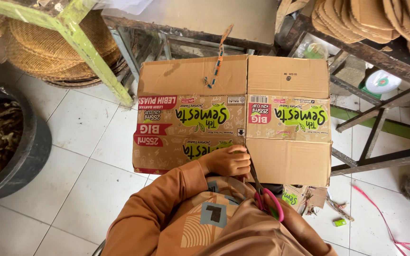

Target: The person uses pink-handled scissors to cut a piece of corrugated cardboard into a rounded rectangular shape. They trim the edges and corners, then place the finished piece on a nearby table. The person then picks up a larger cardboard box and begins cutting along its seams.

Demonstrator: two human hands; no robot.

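- Nearest you, your right hand (274, 208) has its fingers through the pink loops of a pair of scissors (263, 196), so its grip is closed on the handles. The hand itself is mostly hidden behind your orange sleeve.
- The scissor blades run up and away from you to the near edge of the flattened cardboard box (236, 118), close to the fold line between its two panels. Whether they are biting into the board or only lying against it, the view does not show.
- Your left hand (226, 161) rests just left of the blades, fingers curled over the near edge of the box, its grip pinching the board and steadying it over your lap.
- I judge the box light and fairly stiff across each panel, but inclined to hinge along its creases and flaps. Its printed face looks smooth and could slide on cloth.
- The best place to take hold is probably the near edge, close beside the blades, where your left hand already sits. A hold far out on a flap would likely let the sheet fold.
- Beyond it, the far edge of the box leans toward a worn table (200, 19). Woven trays (53, 52) are stacked at far left, and a dark tub (36, 142) stands on the tiled floor (86, 180).
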